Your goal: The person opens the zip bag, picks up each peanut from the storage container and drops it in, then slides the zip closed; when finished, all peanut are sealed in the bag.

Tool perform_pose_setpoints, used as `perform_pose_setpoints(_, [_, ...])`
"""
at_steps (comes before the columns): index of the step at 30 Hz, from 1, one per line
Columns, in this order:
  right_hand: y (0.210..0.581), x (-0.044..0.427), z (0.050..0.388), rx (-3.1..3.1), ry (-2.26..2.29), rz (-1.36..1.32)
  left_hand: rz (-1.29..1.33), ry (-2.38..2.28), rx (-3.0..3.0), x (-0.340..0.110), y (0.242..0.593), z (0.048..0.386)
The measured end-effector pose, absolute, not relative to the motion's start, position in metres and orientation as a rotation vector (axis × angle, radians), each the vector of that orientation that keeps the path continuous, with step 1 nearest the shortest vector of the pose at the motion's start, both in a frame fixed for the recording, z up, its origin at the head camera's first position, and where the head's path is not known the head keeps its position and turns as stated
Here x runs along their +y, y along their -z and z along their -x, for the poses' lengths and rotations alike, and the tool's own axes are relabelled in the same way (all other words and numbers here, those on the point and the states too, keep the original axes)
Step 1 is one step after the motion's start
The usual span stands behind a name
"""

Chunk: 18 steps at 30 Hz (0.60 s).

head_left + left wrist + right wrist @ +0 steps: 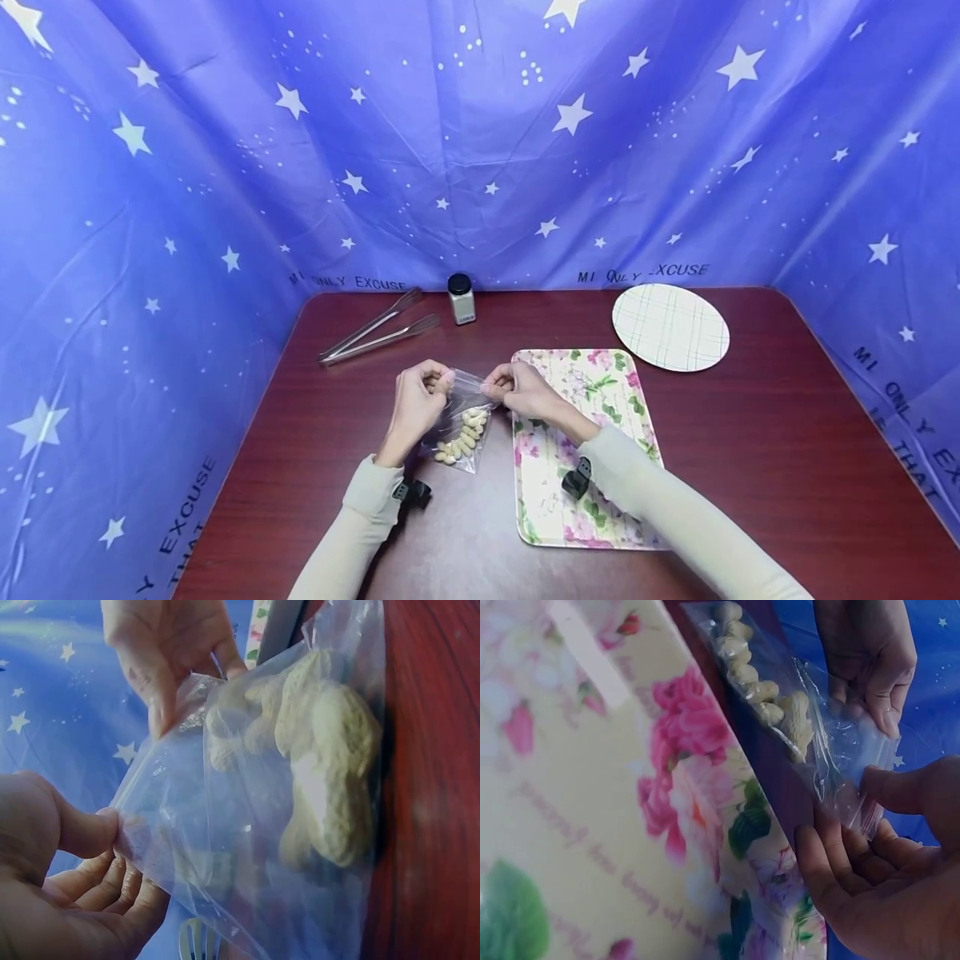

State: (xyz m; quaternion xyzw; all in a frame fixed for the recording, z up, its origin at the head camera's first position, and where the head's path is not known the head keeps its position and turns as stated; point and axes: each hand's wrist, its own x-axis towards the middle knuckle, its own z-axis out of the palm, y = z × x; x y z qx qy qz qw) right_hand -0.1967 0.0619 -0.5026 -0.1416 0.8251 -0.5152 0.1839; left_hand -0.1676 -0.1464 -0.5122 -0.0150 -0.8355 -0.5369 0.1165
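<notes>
A clear plastic zip bag (467, 398) with several unshelled peanuts (459, 440) in its lower part hangs between both hands just over the table. My left hand (418, 404) pinches the bag's top edge at its left corner, thumb against fingers. At the opposite corner my right hand (525, 390) pinches the same edge. The peanuts (334, 772) bulge against the plastic in the left wrist view. In the right wrist view the bag's top strip (881, 761) runs from one hand to the other. Whether the seal is parted I cannot tell.
A floral tray (555, 500) lies right of the bag, under the right forearm. Metal tongs (375, 329) and a black-capped shaker (461, 302) stand at the back left. An oval checked plate (670, 327) is at the back right. A starry curtain (480, 150) surrounds the table.
</notes>
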Motion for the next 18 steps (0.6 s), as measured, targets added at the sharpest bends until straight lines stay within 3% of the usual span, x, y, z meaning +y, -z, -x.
perform_pose_setpoints(18, [0.497, 0.074, 0.191, 2.448, 1.257, 0.425, -0.074, 1.575, -2.481, -0.153, 0.517, 0.170])
